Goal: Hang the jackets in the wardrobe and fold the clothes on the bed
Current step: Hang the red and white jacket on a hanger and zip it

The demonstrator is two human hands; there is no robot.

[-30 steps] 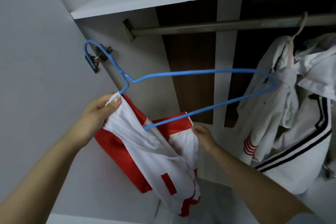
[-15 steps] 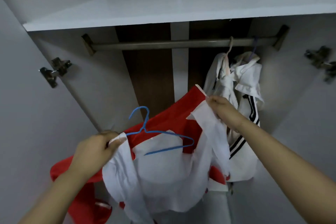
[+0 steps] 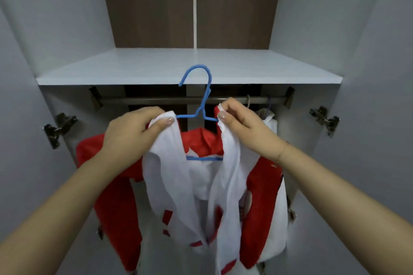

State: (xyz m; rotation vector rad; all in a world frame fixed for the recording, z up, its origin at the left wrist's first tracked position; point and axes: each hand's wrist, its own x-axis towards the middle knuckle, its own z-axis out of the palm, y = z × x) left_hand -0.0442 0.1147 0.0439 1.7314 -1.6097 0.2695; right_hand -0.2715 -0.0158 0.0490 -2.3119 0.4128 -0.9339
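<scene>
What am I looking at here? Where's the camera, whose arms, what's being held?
No machine here: a person wears one wide-angle camera on the head, looking forward and down, so the arms are their own. They face an open wardrobe with a shelf above a rail. The left hand and right hand each grip a white front edge of a red-and-white jacket, fingers curled round the cloth. The jacket sits on a blue hanger, whose hook is raised in front of the shelf edge, not yet on the rail. A white garment already hangs at the right.
</scene>
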